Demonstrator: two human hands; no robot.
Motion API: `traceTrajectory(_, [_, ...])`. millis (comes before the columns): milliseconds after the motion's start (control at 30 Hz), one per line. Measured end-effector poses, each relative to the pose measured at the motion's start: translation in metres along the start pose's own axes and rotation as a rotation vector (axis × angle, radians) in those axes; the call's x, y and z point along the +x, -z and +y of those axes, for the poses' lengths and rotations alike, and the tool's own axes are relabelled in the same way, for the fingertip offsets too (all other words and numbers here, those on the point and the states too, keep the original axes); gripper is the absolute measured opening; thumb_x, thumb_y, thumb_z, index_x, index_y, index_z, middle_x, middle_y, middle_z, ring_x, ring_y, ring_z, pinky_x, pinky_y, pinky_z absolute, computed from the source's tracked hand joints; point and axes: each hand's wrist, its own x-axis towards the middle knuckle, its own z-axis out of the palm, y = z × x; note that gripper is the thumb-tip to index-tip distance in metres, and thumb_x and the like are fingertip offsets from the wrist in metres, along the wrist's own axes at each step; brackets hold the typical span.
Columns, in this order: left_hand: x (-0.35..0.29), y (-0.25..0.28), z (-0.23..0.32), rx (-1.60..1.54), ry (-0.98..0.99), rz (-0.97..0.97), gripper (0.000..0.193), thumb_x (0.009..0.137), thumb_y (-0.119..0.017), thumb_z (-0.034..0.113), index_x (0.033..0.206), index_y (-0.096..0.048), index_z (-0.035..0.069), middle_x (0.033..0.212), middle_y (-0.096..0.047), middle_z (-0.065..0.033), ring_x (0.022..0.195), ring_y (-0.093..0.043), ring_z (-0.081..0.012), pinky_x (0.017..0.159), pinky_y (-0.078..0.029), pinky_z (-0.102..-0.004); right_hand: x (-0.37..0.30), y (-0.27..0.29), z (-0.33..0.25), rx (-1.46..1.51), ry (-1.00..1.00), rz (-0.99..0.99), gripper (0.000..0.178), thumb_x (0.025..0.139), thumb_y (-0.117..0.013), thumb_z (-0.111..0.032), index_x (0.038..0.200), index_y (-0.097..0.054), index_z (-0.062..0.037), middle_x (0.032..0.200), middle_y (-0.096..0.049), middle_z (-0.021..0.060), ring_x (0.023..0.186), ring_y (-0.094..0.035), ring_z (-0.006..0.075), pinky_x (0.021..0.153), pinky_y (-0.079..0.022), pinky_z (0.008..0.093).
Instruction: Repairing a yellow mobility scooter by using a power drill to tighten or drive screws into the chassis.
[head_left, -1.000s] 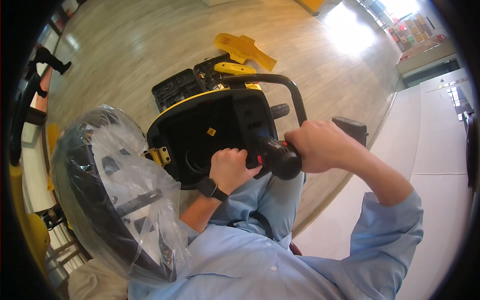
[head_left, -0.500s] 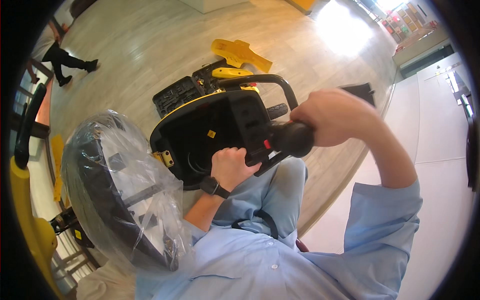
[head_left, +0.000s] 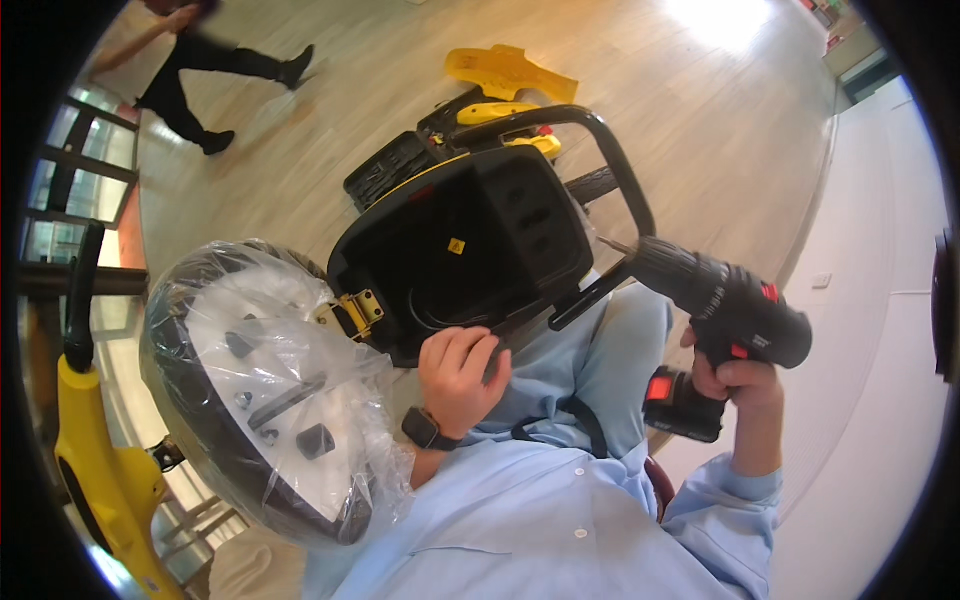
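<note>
My right hand (head_left: 748, 388) grips a black cordless drill (head_left: 745, 312) with red accents, its bit turned toward the black storage bin (head_left: 465, 265). The bit is apart from any visible fastener. The fingers of my left hand (head_left: 462, 378) are curled together at the near rim of the bin; whatever they hold is hidden, though something dark shows by the thumb. Left of the bin, a scooter seat (head_left: 215, 365) wrapped in clear plastic stands tipped up on a gold hinge (head_left: 355, 315). A black grab rail (head_left: 615, 165) curves over the bin's far right.
Beyond the bin lie a yellow body panel (head_left: 510, 75), a black tray (head_left: 390, 170) and a tyre (head_left: 592, 186). A yellow scooter front with handlebar (head_left: 90, 430) stands at far left. Another person (head_left: 190, 75) is at upper left, and a white wall (head_left: 860, 320) runs along the right.
My right hand has drawn the drill back and right, away from the bin's right side, and turned it. My left fingers have curled more. The other person has come closer.
</note>
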Motion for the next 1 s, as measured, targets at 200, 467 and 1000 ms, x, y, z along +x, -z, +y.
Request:
traceTrajectory(200, [-0.041, 0.019, -0.02, 0.144, 0.249, -0.051, 0.024, 0.074, -0.078, 0.006, 0.096, -0.069, 0.004, 0.107, -0.066, -0.0117, 0.1, -0.062, -0.0338, 0.086, -0.052, -0.043, 0.005, 0.045, 0.123, 0.661, 0.094, -0.238, 0.056, 0.074, -0.074, -0.017, 0.118, -0.053, 0.0097, 0.054, -0.044, 0.0015, 0.04, -0.04, 0.0116, 0.04, -0.032, 0.0274])
traceTrajectory(467, [-0.061, 0.02, -0.032, 0.328, 0.26, -0.045, 0.04, 0.068, -0.085, 0.005, 0.106, -0.072, 0.006, 0.113, -0.067, -0.0118, 0.11, -0.062, -0.0353, 0.093, -0.052, -0.0446, 0.033, 0.067, 0.203, 0.923, 0.26, -0.478, 0.043, 0.081, -0.07, -0.018, 0.116, -0.053, 0.0016, 0.05, -0.04, -0.0029, 0.035, -0.036, 0.0092, 0.036, -0.03, 0.0266])
traceTrajectory(1000, [-0.078, 0.004, -0.04, 0.281, 0.298, 0.076, 0.048, 0.079, -0.079, 0.0, 0.123, -0.063, 0.004, 0.136, -0.055, -0.0211, 0.129, -0.052, -0.0374, 0.11, -0.043, -0.0487, 0.028, 0.075, 0.211, 1.084, 0.217, -0.52, 0.038, 0.087, -0.064, -0.019, 0.118, -0.05, -0.0026, 0.048, -0.036, -0.0041, 0.033, -0.034, 0.0084, 0.037, -0.031, 0.0265])
